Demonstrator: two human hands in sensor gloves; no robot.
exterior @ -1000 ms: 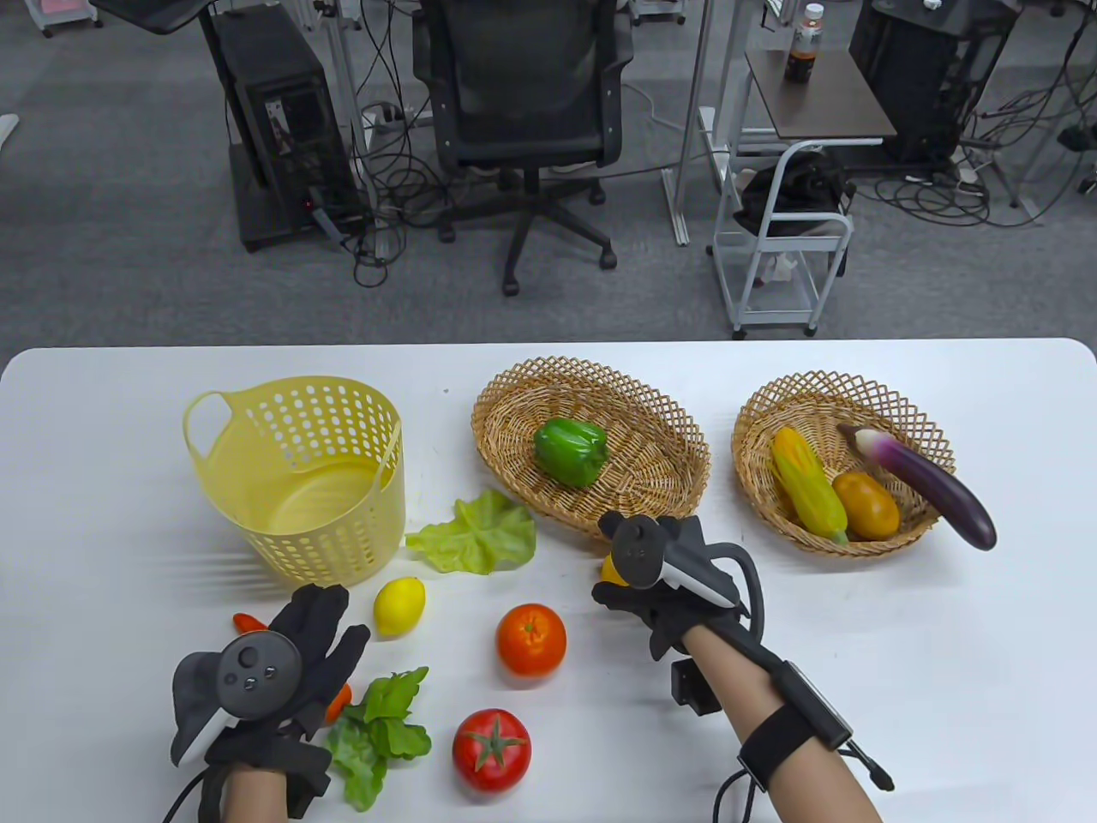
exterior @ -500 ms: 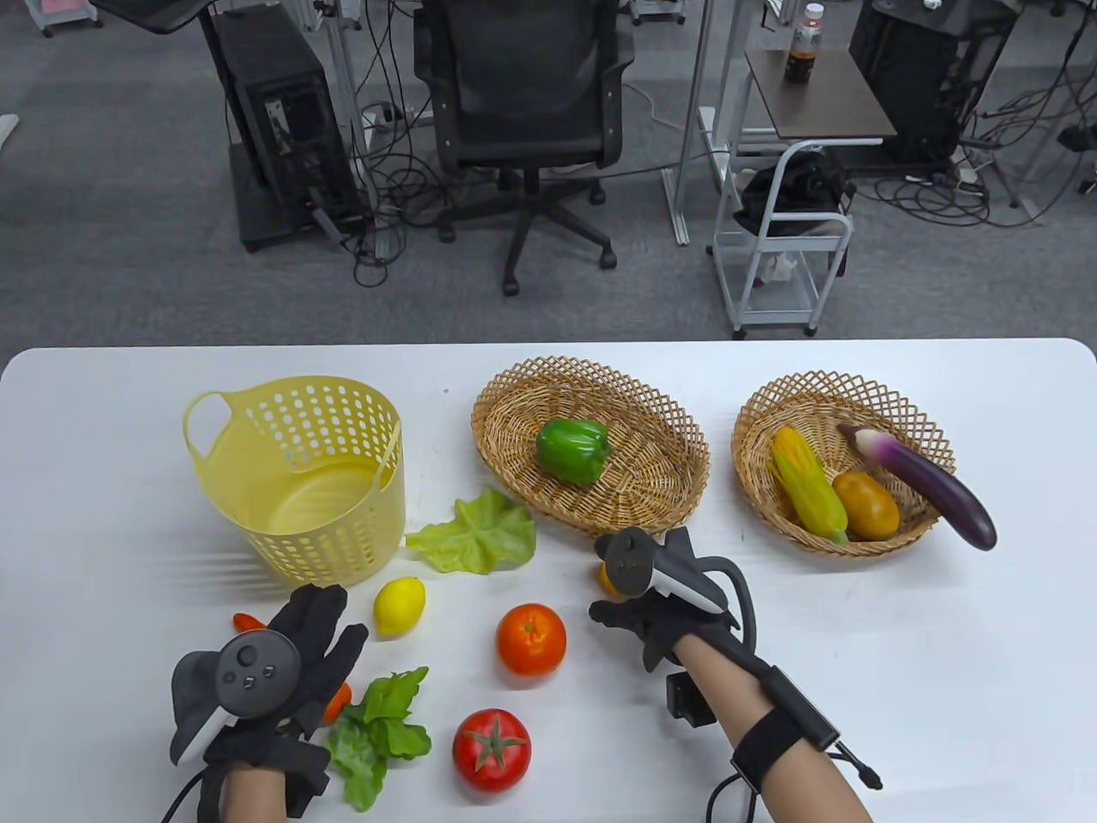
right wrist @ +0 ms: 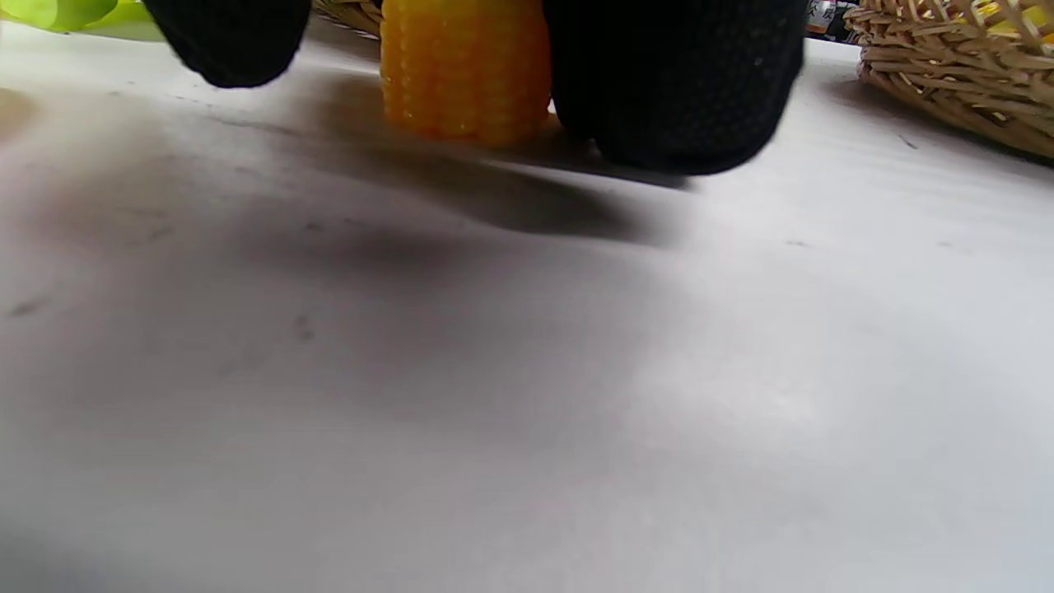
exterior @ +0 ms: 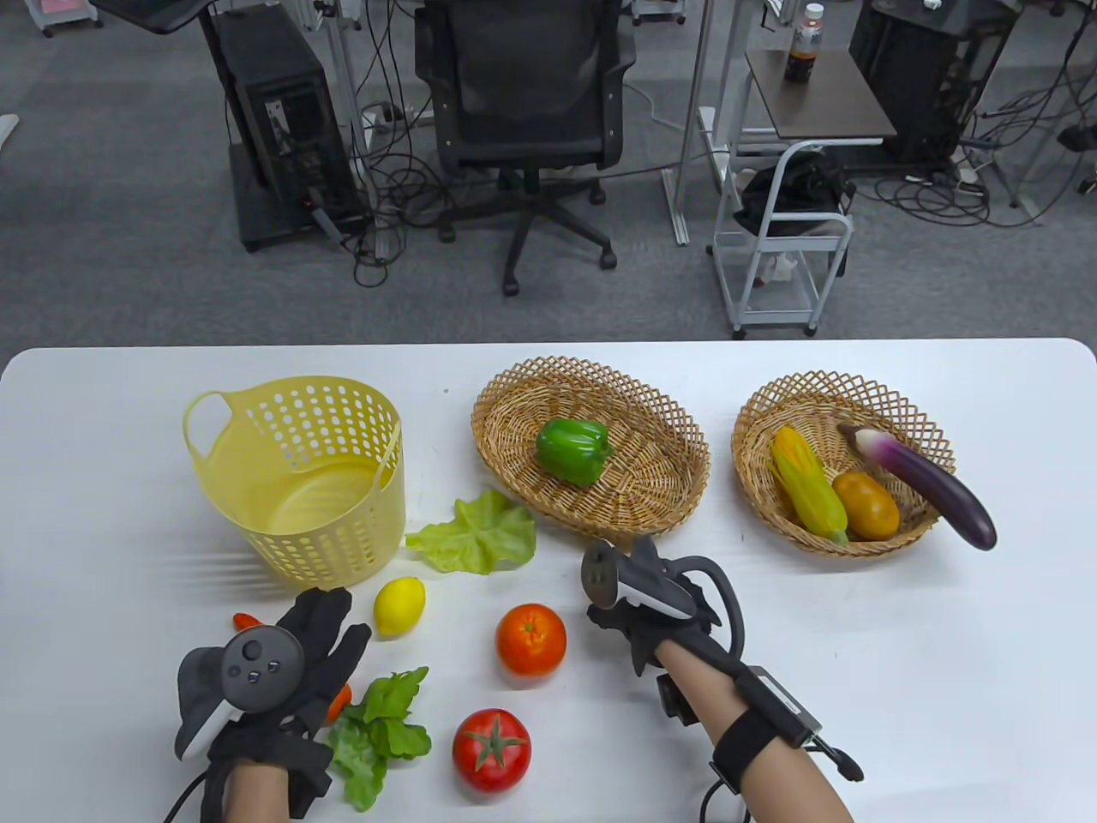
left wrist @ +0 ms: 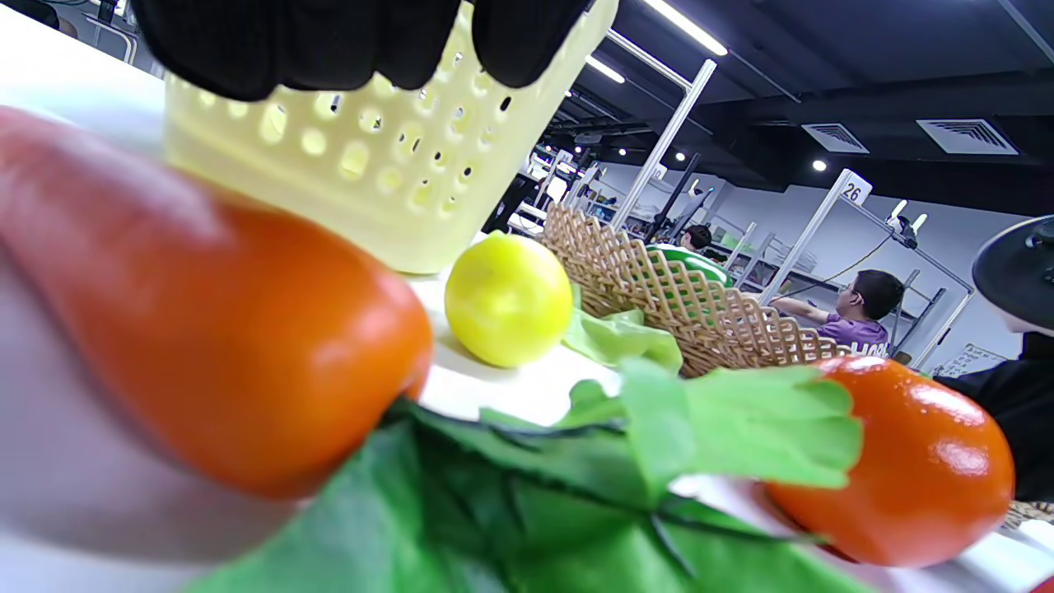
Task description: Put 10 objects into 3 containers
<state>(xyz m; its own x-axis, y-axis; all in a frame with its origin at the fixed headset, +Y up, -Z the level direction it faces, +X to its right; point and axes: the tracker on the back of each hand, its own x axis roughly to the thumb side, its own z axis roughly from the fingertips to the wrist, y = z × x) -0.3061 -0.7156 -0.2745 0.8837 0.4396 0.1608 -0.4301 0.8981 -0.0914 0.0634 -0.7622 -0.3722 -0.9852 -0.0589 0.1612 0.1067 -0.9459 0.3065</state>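
My right hand [exterior: 638, 600] is lowered over a short yellow corn piece [right wrist: 465, 70] standing on the table just in front of the middle wicker basket [exterior: 677, 420]. In the right wrist view one finger [right wrist: 671, 82] is right beside the corn and another [right wrist: 230, 37] is apart from it. The hand hides the corn in the table view. My left hand [exterior: 330, 617] lies spread over an orange carrot [left wrist: 206, 346] at the front left, fingers open. The yellow plastic basket [exterior: 317, 531] is empty.
The middle basket holds a green pepper [exterior: 572, 450]. The right wicker basket [exterior: 754, 411] holds a corn cob, a brown potato and an eggplant [exterior: 930, 484]. A lettuce leaf [exterior: 476, 536], lemon [exterior: 399, 605], orange [exterior: 531, 639], tomato [exterior: 491, 748] and leafy greens [exterior: 381, 729] lie loose.
My right hand has shifted left and toward me and tilted over the corn piece, which no longer shows in the table view. My left hand has barely moved.
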